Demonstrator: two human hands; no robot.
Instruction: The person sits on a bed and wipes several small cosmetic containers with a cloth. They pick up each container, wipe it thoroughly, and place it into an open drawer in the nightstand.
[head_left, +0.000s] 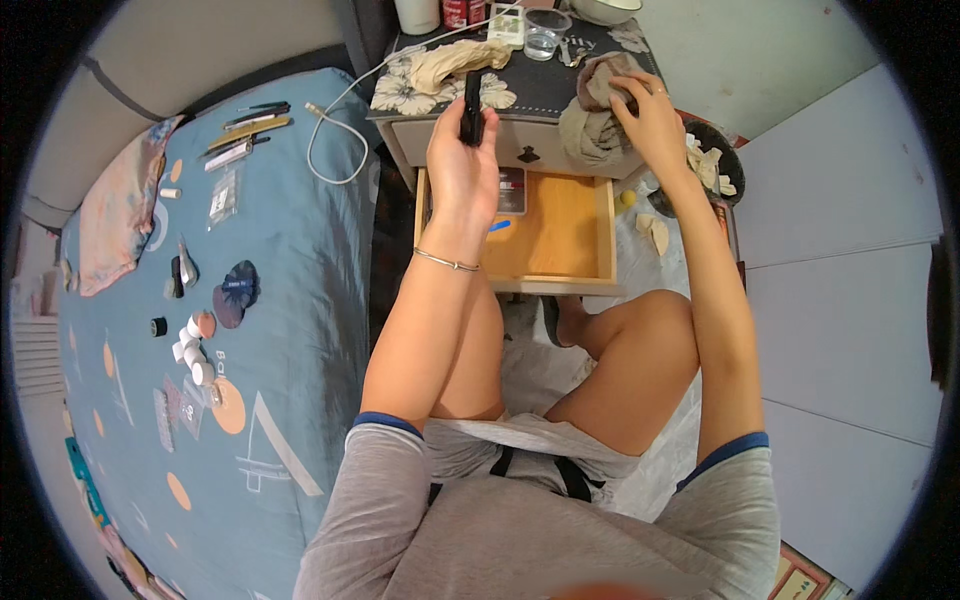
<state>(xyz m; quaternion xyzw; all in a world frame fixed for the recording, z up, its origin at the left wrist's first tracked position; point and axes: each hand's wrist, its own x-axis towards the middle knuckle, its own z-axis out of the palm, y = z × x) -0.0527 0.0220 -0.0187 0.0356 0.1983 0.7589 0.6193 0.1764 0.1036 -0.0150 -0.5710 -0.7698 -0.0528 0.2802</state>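
Observation:
My left hand (466, 161) is raised above the pulled-out drawer (559, 236) and grips a slim black object (471, 112), which stands upright between thumb and fingers. What that object is cannot be made out. At the front right corner of the nightstand (540, 86), my right hand (652, 120) has its fingers on a crumpled grey-brown cloth (596, 124). The cloth hangs over the front edge. Inside the wooden drawer are a dark flat box (513, 191) and a small blue item (499, 225), both partly behind my left arm.
A crumpled beige cloth-like item (461, 61), a clear plastic cup (544, 34) and a white bottle (417, 15) occupy the nightstand. A waste bin (712, 169) stands right. On the bed (300, 300) lie a white cable (337, 180), brushes (247, 127) and several white jars (193, 352).

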